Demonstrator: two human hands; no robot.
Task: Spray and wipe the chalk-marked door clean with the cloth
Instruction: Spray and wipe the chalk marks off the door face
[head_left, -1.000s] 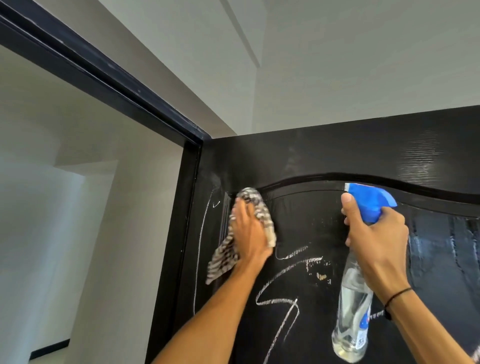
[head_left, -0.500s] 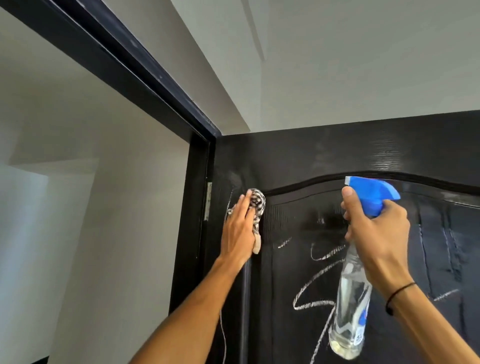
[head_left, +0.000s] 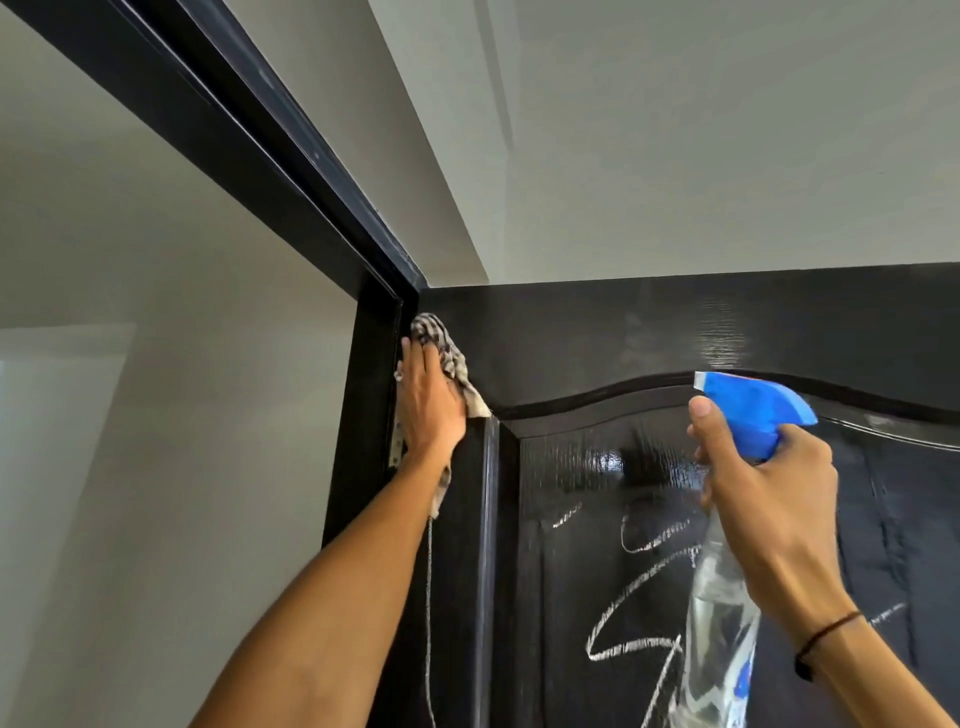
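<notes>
The black panelled door (head_left: 597, 332) fills the lower right. White chalk scribbles (head_left: 634, 613) cross its inner panel, and a thin chalk line (head_left: 429, 613) runs down its hinge edge. My left hand (head_left: 428, 405) lies flat with straight fingers, pressing a checked cloth (head_left: 447, 353) against the door's top left corner beside the frame. Part of the cloth hangs under my wrist. My right hand (head_left: 769, 499) grips a clear spray bottle (head_left: 719, 623) by its blue trigger head (head_left: 753, 408), nozzle turned left at the panel. A wet sheen shows near the nozzle.
The black door frame (head_left: 363, 415) stands just left of the cloth, and its top rail runs up to the upper left. A metal hinge (head_left: 397, 441) shows beside my left wrist. White walls and ceiling lie above and left.
My left hand has slid the cloth up and to the left, from the panel's arched corner to the door's top corner by the frame. The bottle has stayed raised.
</notes>
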